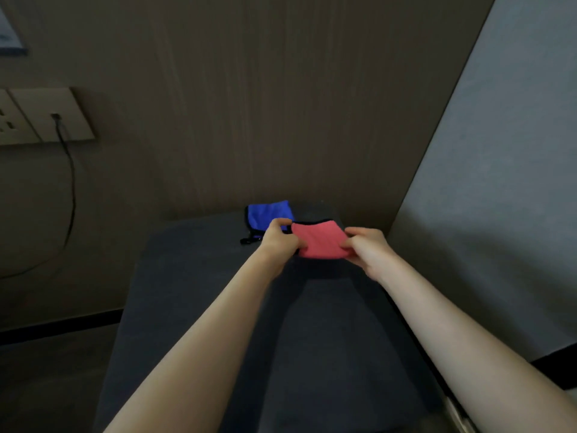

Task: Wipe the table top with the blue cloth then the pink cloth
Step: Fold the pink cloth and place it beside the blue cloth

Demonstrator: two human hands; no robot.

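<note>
- Pink cloth (318, 242): both hands, left (279, 242) and right (367, 250), pinch its ends above the counter's (193, 292) far edge.
- Risk: wiping pink first breaks the order if the blue cloth (268, 215), lying at the far edge, is unused.

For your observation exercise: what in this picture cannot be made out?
- Head view: pink cloth side edges, covered by left hand and right hand.
- Blue cloth near corner, behind the left hand.
- Table top dirt: too dim.
- Near table edge: cut off by the frame.

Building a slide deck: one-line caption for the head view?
Left hand and right hand pinch the pink cloth over the table top; blue cloth lies behind.
</note>
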